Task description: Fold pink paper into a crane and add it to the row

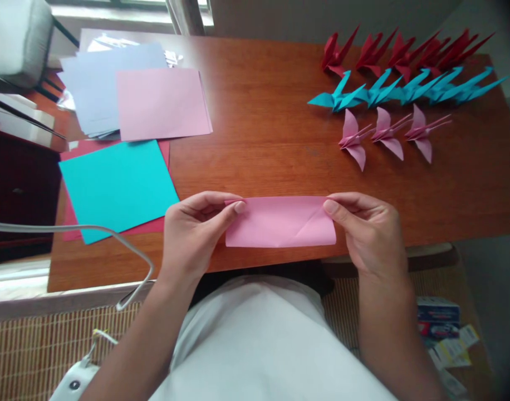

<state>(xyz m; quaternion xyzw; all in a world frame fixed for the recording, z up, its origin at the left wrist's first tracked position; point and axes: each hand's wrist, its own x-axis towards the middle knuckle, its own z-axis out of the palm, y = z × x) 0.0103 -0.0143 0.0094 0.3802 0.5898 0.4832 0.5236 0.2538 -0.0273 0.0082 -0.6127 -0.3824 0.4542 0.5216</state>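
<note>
A sheet of pink paper [280,223], folded over into a long rectangle, is held up near the front edge of the table. A diagonal crease runs across its right part. My left hand [199,223] pinches its upper left corner between thumb and fingers. The upper right corner is pinched by my right hand [361,225] in the same way. Three pink origami cranes [388,133] stand beyond my right hand. Behind them run a row of blue cranes [376,94] and a row of red cranes [399,53].
Pink sheets [161,103] overlap pale grey-blue sheets [94,94] at the back left of the wooden table [255,128]. A turquoise sheet [119,186] lies over red paper [157,225]. A white cable [130,245] loops near my left wrist. A chair [19,39] stands beyond.
</note>
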